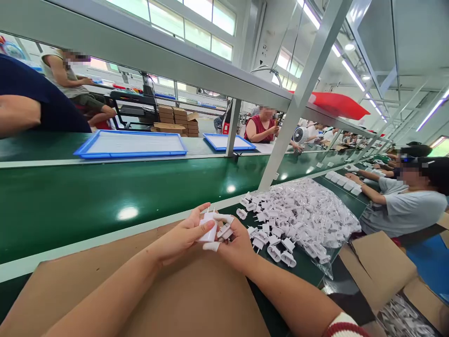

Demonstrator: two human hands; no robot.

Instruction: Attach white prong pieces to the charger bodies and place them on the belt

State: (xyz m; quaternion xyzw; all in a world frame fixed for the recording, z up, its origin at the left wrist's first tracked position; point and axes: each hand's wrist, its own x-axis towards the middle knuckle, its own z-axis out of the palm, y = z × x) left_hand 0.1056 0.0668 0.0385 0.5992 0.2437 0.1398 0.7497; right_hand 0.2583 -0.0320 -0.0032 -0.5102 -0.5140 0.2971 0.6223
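The person's left hand (pixel 184 236) holds a white, block-shaped plastic plug piece with two slim metal pins (pixel 208 229), the thumb pressed across its front and the pins pointing upward. The right hand (pixel 240 245), with white fingertip covers (pixel 224 218) on at least two digits, is curled around a smaller white plastic adapter piece (pixel 225 230) just beside the block; whether the two pieces touch cannot be told. Both hands are close together above a flat brown cardboard sheet (pixel 196 290) that lies along the near side of the dark green desk (pixel 305 273).

To the right of the right hand, a heap of loose white plastic adapter pieces (pixel 275 234) spreads over the desk, many more lying in a clear plastic bag (pixel 321 213) behind and beside them. Beyond the cardboard runs a glossy green conveyor belt (pixel 87 196). On its far side lie two shallow white trays with blue rims (pixel 131 153). At the lower right, an open brown cardboard box (pixel 384 262) contains more small whitish pieces, and a co-worker in a pale grey shirt (pixel 410 213) sits past it.
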